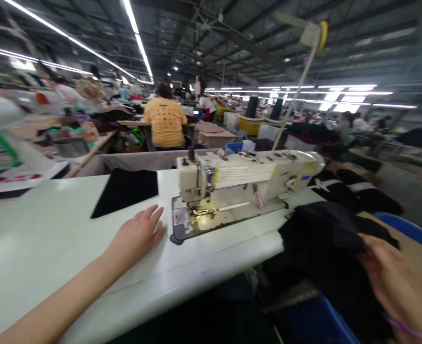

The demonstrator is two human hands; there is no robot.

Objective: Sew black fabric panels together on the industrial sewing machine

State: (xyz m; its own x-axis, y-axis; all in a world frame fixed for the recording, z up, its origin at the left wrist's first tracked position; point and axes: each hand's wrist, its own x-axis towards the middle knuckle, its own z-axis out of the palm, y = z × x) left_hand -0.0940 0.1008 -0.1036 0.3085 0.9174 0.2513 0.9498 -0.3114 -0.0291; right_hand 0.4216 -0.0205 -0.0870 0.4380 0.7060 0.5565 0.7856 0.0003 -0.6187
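Observation:
My left hand (141, 234) lies flat on the white sewing table (132, 294), fingers stretched out, left of the sewing machine's metal plate. It holds nothing. At the right edge, my right hand (397, 277) pinches a piece of black fabric (318, 239) between thumb and fingers. That fabric drapes over the table's right end and hangs down beside it. The sewing machine (239, 177) stands between my hands, its lamp lighting the needle area. Behind my left hand, a flat black fabric panel (126, 191) rests on the table.
Under the black fabric on the right are blue bins (411, 231). More black pieces with pale strips (361, 186) lie behind them. A thread stand pole (297, 95) rises behind the machine. A person in a yellow shirt (165, 122) sits ahead, back turned.

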